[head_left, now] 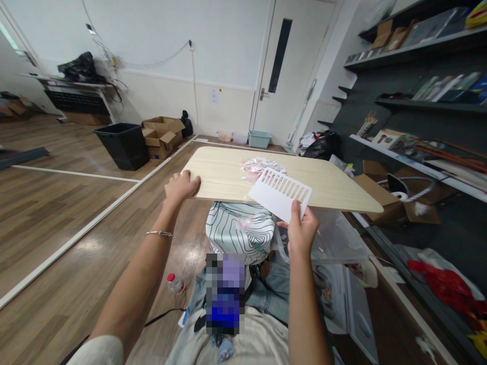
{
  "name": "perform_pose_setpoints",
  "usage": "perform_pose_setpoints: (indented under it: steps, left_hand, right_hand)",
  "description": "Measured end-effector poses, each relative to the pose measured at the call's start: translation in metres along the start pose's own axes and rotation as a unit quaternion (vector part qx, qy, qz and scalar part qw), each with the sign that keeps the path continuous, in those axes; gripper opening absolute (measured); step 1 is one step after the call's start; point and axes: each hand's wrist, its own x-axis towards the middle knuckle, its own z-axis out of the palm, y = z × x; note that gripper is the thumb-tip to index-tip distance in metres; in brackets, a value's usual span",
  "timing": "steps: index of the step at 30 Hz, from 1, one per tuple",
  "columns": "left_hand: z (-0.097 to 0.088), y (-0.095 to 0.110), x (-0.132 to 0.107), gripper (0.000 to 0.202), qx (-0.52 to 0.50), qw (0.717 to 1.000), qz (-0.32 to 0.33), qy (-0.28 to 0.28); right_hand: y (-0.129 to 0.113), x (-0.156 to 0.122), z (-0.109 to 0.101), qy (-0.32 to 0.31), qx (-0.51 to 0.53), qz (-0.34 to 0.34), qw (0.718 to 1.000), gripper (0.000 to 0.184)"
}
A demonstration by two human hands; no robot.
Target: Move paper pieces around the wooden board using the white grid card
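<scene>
My left hand [181,187] is closed over the near left edge of a pale wooden tabletop [213,175]. In my right hand [302,228] is a white slotted card [268,197], pinched between thumb and fingers at its right corner. The card is tilted above the tabletop's near edge, and a row of long slots runs along its far side. Just behind it lies a heap of small white and pink scraps [261,165]. A few pinkish scraps [245,222] show below the edge, over a white cloth with black wavy lines [228,230].
A clear plastic bin [338,238] stands under the tabletop's right side. On the floor to my left is a red-capped jar [175,284]. Farther off are a black bin [125,147], cardboard boxes [163,134] and a light blue basket [259,139]. Loaded shelves [426,106] line the right wall.
</scene>
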Motion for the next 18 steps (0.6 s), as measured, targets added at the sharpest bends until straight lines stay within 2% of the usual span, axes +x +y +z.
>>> perform_pose_setpoints:
  steps: [11, 18]
  left_hand:
    - [0.0001, 0.0008, -0.0013, 0.073, -0.002, 1.0, 0.002, 0.005]
    - [-0.0011, 0.0013, -0.0021, 0.074, 0.004, 1.0, 0.004, 0.001]
  right_hand:
    - [0.0002, -0.0005, -0.0001, 0.009, 0.01, 0.02, 1.0, 0.085]
    - [0.0021, -0.0024, 0.0006, 0.025, 0.014, 0.01, 1.0, 0.082]
